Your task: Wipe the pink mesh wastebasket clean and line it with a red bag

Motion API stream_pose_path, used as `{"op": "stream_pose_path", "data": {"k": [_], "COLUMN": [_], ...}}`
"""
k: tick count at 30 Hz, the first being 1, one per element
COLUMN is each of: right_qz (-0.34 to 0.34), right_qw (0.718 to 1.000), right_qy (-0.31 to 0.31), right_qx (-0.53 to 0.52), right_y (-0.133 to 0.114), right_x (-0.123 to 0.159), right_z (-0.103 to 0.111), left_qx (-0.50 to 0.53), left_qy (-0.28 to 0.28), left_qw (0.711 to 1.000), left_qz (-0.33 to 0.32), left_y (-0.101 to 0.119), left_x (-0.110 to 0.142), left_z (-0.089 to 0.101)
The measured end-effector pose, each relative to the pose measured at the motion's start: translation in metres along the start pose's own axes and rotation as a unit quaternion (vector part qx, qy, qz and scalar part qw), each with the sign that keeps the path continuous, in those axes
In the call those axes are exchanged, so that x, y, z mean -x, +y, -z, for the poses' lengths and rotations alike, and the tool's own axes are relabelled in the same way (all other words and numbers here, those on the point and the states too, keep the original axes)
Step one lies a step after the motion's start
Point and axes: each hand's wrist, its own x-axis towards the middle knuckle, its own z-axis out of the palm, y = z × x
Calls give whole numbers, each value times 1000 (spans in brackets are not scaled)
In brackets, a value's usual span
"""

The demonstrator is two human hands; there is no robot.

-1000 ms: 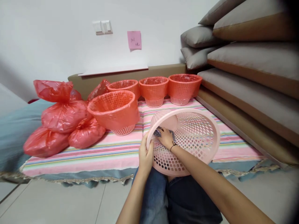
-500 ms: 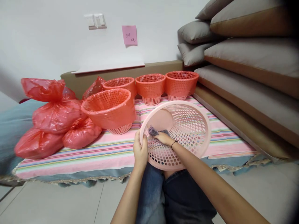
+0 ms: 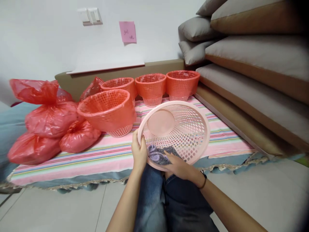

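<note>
A pale pink perforated plastic basket point(image 3: 185, 129) rests tilted on my lap, its mouth facing me. My left hand point(image 3: 139, 154) is closed on the basket's left rim. My right hand point(image 3: 180, 167) lies at the basket's lower rim, fingers closed on a grey-purple cloth point(image 3: 158, 153) that is pressed against the inside wall near the rim. Blue jeans on my legs show below the basket.
On a striped pink cloth point(image 3: 96, 158) over a low platform stand several orange baskets point(image 3: 108, 109) lined with red bags. Tied red plastic bags point(image 3: 50, 119) lie at the left. Stacked grey cushions point(image 3: 253, 54) rise at the right. Tiled floor lies in front.
My right hand has drawn the cloth from deep inside the basket down to the near lower rim. The basket has tipped and dropped slightly; the camera has shifted right.
</note>
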Motion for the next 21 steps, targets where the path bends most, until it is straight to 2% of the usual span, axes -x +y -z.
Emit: {"op": "stream_pose_path", "data": {"k": [3,6,12,16,18,21], "right_qz": [-34,-27,3,17,25,25], "right_qw": [998,999,989,974,976,987], "right_qy": [-39,-28,114,171,163,109], "right_qx": [-27,-30,90,147,142,113], "right_y": [-15,-25,-31,-30,-29,-27], "right_x": [28,45,54,53,53,52], "right_z": [-1,-7,-31,-37,-35,-29], "left_qx": [4,10,21,31,33,24], "left_qy": [1,-6,-9,7,6,-16], "left_qw": [1000,1000,1000,999,999,1000], "left_qz": [-9,-7,13,15,15,9], "left_y": [-1,-3,-4,-4,-3,-1], "left_x": [0,-1,-8,-16,-18,-17], "left_z": [1,1,-5,-8,-10,-13]}}
